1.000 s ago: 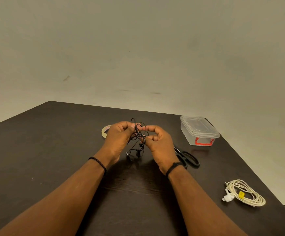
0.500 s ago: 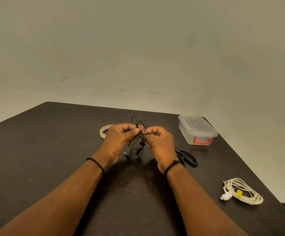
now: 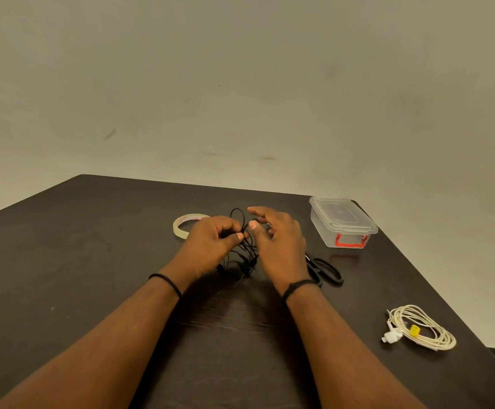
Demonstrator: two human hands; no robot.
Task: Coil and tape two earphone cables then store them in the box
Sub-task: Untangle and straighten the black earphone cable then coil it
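A tangled black earphone cable [image 3: 244, 253] hangs between my hands above the dark table [image 3: 92, 261]. My left hand [image 3: 211, 246] pinches its loops near the top. My right hand [image 3: 280, 243] is beside the cable with fingers spread and loosely bent, its thumb tip near the loops; I cannot tell if it touches them. A coiled white earphone cable [image 3: 420, 327] with a yellow tape band lies at the right near the table edge. The clear plastic box [image 3: 342, 221] with red latch stands lidded at the back right. A roll of clear tape [image 3: 185, 224] lies behind my left hand.
Black-handled scissors [image 3: 326, 271] lie just right of my right wrist, partly hidden by it. The table's right edge runs close past the white coil and the box. A plain wall rises behind the table.
My right hand let go of the black cable and opened its fingers, moving slightly right. My left hand keeps its pinch on the loops.
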